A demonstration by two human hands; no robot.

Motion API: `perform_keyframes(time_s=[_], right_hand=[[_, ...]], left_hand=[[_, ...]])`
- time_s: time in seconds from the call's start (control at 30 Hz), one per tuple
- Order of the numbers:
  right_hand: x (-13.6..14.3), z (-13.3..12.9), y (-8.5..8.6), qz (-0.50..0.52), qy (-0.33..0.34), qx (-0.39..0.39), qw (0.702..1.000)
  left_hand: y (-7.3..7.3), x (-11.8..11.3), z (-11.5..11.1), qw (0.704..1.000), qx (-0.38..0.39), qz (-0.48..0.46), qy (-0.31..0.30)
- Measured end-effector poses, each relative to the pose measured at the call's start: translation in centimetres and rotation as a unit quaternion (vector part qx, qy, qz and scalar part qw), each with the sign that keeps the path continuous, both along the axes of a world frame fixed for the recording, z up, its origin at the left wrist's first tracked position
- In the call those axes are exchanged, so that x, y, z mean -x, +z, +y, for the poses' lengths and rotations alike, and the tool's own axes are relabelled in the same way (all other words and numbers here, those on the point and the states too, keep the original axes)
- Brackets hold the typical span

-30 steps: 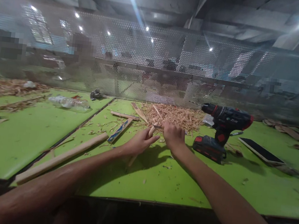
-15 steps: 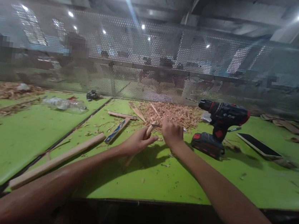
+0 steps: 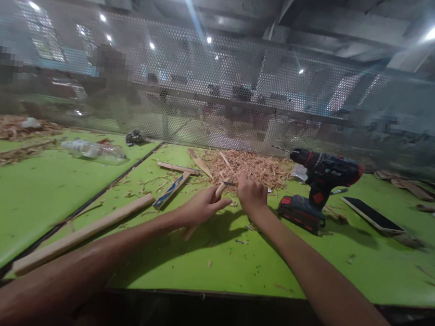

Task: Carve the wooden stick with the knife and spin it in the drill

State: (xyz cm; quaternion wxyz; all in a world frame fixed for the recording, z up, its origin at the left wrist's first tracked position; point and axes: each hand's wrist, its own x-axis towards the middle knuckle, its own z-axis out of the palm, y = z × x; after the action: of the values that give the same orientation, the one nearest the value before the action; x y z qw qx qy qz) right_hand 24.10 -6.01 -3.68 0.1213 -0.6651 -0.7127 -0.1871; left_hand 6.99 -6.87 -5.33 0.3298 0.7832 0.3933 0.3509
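My left hand [image 3: 201, 205] is wrapped round a slim wooden stick [image 3: 220, 188], whose pale tip points up and away from me. My right hand [image 3: 252, 194] is closed on a knife; its short dark blade [image 3: 230, 184] reaches left to the stick's tip, and a bit of the other end shows beyond the fist. Most of the handle is hidden by my fingers. Behind both hands lies a heap of wood shavings [image 3: 258, 167]. Left of my left hand are a strip with blue markings [image 3: 171, 190] and a thin wooden strip [image 3: 177, 168].
A cordless drill [image 3: 322, 188] stands right of my right hand, with a phone [image 3: 372, 214] beyond it. A long wooden bar [image 3: 87, 233] lies near my left forearm. A plastic bottle [image 3: 95, 150] rests at the left. A perforated screen [image 3: 215, 115] borders the green table [image 3: 228, 274].
Both hands keep almost the same place and grip. The blade has shifted very slightly to the right along with my right hand; the view has turned a little.
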Motion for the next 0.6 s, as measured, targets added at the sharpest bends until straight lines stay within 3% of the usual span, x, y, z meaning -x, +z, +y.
perform_keyframes(time_s=[0.13,0.3,0.43,0.5,0.6], right_hand=[[0.1,0.5,-0.1,-0.002,-0.023,0.018,1.0],[-2.3,1.6,0.5,0.017,-0.114,0.039,0.993],[-4.0,2.1,1.0,0.044,-0.162,0.003,0.986],[-3.6,1.9,1.0,0.045,-0.15,-0.009,0.988],[-1.9,1.2,0.8,0.032,-0.102,-0.007,0.994]], left_hand=[[0.3,0.2,-0.3,1.0,0.01,0.017,-0.005],[0.7,-0.1,-1.1,0.996,0.003,0.067,-0.059],[0.6,0.1,-0.5,0.999,0.028,0.04,-0.021],[0.6,0.4,-0.1,0.998,0.066,0.021,-0.005],[1.0,0.7,-0.1,0.99,0.133,-0.027,-0.029]])
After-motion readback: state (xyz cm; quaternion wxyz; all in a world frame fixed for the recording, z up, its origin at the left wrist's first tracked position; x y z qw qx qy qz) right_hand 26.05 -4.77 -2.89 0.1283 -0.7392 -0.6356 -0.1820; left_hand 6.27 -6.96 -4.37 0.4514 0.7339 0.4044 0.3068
